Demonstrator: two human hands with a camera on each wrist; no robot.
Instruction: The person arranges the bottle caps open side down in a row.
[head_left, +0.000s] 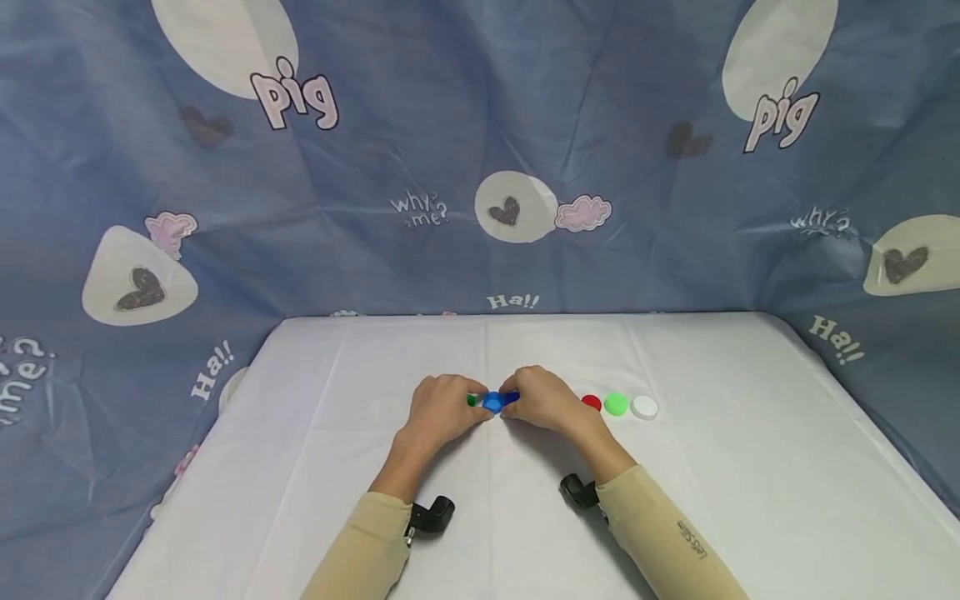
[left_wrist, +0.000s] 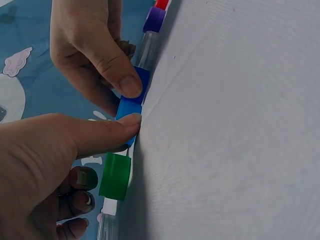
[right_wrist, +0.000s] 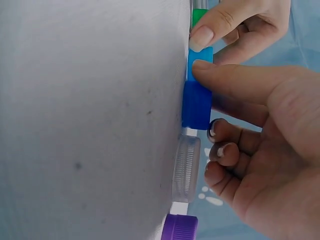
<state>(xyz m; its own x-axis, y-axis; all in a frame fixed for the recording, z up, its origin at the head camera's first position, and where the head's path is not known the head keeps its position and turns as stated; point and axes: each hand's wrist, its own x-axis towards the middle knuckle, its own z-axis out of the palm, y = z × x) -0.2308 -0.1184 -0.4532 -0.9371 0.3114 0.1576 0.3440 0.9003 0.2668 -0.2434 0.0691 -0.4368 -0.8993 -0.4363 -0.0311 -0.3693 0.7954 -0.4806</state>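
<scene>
A light blue bottle cap (head_left: 492, 402) lies on the white table between both hands. My left hand (head_left: 444, 407) pinches its left side, with the thumb on the near edge and a finger on the far edge. From the right, my right hand (head_left: 546, 397) pinches the same cap; its thumb touches the cap's side in the right wrist view. Close by the right fingers is a dark blue cap (right_wrist: 196, 105), partly covered by the hand in the head view. A green cap (left_wrist: 115, 176) stands beside the left hand, its other fingers loosely curled behind it.
To the right lie a red cap (head_left: 591, 402), a light green cap (head_left: 617, 404) and a white cap (head_left: 645, 407). The right wrist view shows a clear ribbed cap (right_wrist: 186, 168) and a purple cap (right_wrist: 180, 228). A blue printed cloth (head_left: 420, 133) hangs behind the table (head_left: 375, 358).
</scene>
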